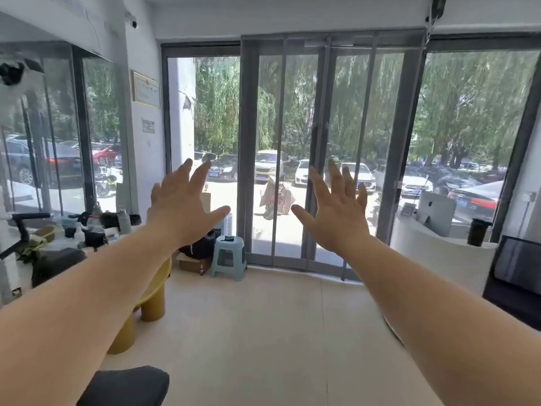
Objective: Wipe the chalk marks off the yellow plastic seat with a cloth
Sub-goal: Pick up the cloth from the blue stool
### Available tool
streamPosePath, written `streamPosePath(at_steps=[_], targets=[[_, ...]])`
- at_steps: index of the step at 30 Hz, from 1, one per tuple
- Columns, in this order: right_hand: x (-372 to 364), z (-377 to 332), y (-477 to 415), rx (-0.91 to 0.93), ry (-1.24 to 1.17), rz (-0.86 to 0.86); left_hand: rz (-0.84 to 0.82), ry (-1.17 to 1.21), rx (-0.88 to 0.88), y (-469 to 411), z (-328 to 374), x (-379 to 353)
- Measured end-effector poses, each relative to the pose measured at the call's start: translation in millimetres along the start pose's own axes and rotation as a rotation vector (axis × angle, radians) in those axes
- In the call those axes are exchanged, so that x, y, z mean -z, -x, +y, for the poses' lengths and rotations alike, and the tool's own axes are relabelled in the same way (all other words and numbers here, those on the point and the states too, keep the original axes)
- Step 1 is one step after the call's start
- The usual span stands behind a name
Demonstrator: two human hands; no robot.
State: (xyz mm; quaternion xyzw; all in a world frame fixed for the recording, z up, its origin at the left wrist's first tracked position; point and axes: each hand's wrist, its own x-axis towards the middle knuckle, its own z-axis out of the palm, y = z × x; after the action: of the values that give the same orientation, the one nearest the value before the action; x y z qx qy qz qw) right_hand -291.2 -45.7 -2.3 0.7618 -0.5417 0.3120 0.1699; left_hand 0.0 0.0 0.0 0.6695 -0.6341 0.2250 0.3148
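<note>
Both my arms are stretched out in front of me at chest height. My left hand (pixel 181 206) is open with fingers spread, holding nothing. My right hand (pixel 336 209) is likewise open and empty, palm facing away. The yellow plastic seat (pixel 155 291) stands on the floor at the lower left, mostly hidden behind my left forearm; only part of its rim and two thick legs show. Its seat surface and any chalk marks are hidden. No cloth is clearly visible.
A cluttered table (pixel 58 247) with bottles and cups stands at the left. A pale blue stool (pixel 229 256), a black bag and a cardboard box (pixel 193 263) sit by the glass doors (pixel 292 142). A white counter (pixel 439 253) curves at the right. A dark seat (pixel 128 385) is at the bottom.
</note>
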Motion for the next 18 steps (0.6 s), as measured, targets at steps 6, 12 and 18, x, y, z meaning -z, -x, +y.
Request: streamPosePath(at_steps=[6,12,18], targets=[[-98,-39,-81,-0.046,-0.014,-0.033,-0.068,0.026,-0.017,-75,-70,-89],[-191,-58,-159,0.018,0.041,-0.096,-0.139,-0.04,-0.02,-162,-141,-183],[-314,-28,-236,-0.013,0.045,-0.195,-0.218,-0.096,-0.008,-230,-182,-292]])
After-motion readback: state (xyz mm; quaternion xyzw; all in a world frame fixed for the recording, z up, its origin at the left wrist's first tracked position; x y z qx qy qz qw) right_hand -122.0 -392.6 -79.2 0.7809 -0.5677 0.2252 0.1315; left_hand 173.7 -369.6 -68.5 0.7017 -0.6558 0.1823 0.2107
